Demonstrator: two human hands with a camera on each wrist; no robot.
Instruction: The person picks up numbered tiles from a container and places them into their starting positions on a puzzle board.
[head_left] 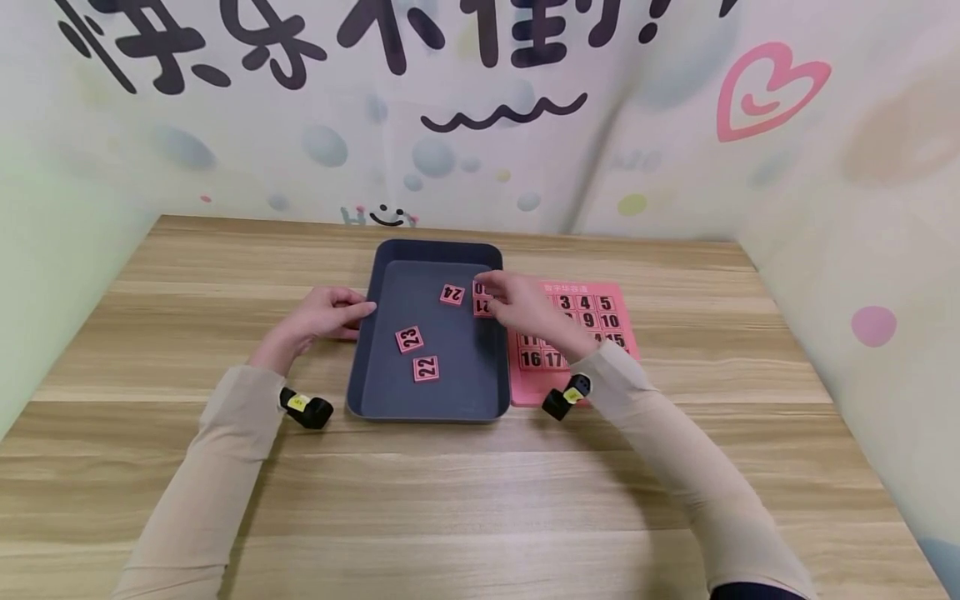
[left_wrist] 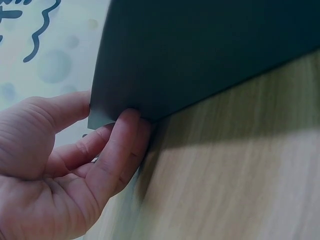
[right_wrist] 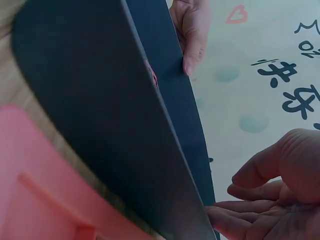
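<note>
In the head view a dark grey tray [head_left: 465,396] lies on the wooden table. My left hand [head_left: 321,318] holds its left rim, thumb at the top edge and fingers bent against the outer wall, as the left wrist view shows. Over the tray's right side is my right hand [head_left: 525,307], its fingertips at pink number tiles 20 [head_left: 481,289] and 21 [head_left: 482,307]. The right wrist view shows its thumb apart from the extended fingers. Tiles 24 [head_left: 452,294], 23 [head_left: 409,339] and 22 [head_left: 425,368] lie scattered in the tray.
A pink number board [head_left: 528,392] lies right against the tray, with several numbered tiles in its grid, partly covered by my right hand and forearm. Behind the table [head_left: 480,508] stands a wall [head_left: 660,192] with printed lettering.
</note>
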